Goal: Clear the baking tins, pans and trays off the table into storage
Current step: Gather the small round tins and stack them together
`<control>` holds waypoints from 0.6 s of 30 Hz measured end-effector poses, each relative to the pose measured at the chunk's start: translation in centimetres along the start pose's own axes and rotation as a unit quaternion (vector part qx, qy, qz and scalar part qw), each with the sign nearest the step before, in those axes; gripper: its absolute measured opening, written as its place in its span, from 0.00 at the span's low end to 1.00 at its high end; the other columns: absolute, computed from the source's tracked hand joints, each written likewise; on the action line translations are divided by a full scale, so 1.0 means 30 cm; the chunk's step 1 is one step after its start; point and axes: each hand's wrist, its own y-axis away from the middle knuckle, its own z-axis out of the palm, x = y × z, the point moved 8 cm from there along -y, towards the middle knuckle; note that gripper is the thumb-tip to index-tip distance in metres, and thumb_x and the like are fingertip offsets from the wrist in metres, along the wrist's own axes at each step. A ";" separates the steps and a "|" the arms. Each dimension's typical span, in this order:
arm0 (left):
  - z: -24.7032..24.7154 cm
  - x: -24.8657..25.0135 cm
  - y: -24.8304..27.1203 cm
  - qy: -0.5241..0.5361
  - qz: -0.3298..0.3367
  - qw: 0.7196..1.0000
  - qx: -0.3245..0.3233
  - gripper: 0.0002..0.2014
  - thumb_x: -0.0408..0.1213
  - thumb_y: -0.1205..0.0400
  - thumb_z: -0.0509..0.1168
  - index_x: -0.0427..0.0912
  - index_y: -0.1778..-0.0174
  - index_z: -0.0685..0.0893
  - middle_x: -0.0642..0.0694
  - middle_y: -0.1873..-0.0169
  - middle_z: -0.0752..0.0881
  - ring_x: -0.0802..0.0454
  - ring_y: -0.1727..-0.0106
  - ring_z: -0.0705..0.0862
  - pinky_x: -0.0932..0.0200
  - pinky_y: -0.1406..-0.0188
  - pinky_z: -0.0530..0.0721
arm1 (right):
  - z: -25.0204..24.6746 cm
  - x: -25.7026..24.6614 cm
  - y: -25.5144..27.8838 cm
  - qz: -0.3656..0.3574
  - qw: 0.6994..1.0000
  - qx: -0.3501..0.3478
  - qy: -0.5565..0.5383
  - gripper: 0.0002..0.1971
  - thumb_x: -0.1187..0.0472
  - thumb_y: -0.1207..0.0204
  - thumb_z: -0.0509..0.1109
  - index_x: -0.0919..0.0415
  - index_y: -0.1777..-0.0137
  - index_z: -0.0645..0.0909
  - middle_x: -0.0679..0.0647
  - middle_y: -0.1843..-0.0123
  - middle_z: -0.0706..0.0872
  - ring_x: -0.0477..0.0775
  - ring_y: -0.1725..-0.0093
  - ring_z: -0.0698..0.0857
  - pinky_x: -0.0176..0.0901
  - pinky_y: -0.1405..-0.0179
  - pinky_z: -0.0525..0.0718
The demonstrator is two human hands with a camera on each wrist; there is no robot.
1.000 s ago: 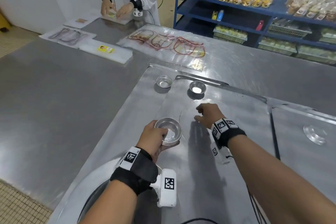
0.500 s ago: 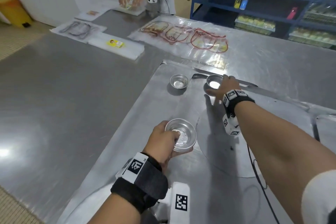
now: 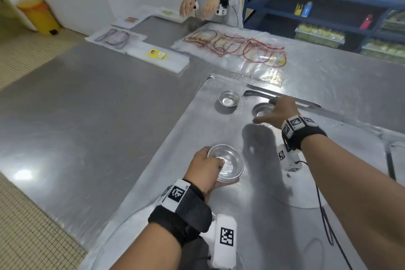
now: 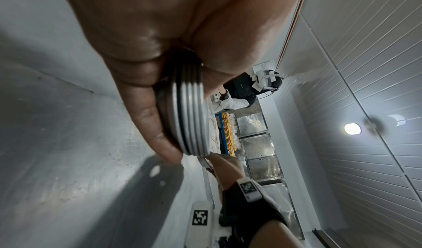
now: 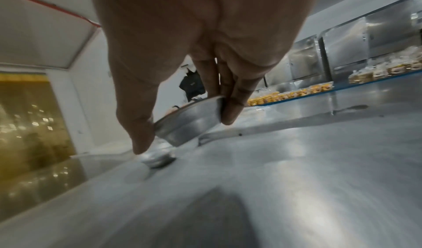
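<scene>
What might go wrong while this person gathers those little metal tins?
The right hand pinches one small tin only by its rim, tilted above the table; it may slip and clatter down. The left hand grips a stack of nested tins by the edges, so adding another one-handed could jostle it. Another tin sits nearby and could get knocked.

A steel table [image 3: 87, 116] holds a large flat metal tray [image 3: 175, 138], one small round tin [image 3: 229, 98], and what look like printed plastic bags [image 3: 236, 48].
</scene>
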 end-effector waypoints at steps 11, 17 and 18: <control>-0.037 -0.004 0.167 0.030 -0.017 0.999 0.035 0.15 0.29 0.26 0.73 0.32 0.43 0.86 0.33 0.48 0.84 0.40 0.56 0.86 0.36 0.59 0.91 | -0.180 -0.266 0.556 -0.162 0.984 -0.056 -0.045 0.38 0.37 0.53 0.87 0.50 0.41 0.84 0.41 0.50 0.87 0.41 0.52 0.85 0.38 0.52 0.85; -0.002 0.013 0.277 -0.001 -0.011 1.000 -0.022 0.27 0.57 0.27 0.76 0.37 0.44 0.90 0.32 0.51 0.91 0.37 0.59 0.91 0.40 0.56 0.90 | -0.212 -0.386 0.807 -0.230 0.971 -0.061 -0.016 0.38 0.36 0.52 0.85 0.51 0.41 0.84 0.42 0.50 0.86 0.43 0.51 0.84 0.40 0.49 0.84; 0.002 0.015 0.295 -0.006 -0.004 1.000 -0.029 0.27 0.57 0.28 0.77 0.37 0.45 0.91 0.32 0.51 0.91 0.37 0.60 0.91 0.40 0.55 0.90 | -0.208 -0.404 0.838 -0.240 0.969 -0.059 -0.009 0.36 0.36 0.51 0.85 0.51 0.43 0.85 0.43 0.52 0.86 0.44 0.53 0.83 0.40 0.51 0.84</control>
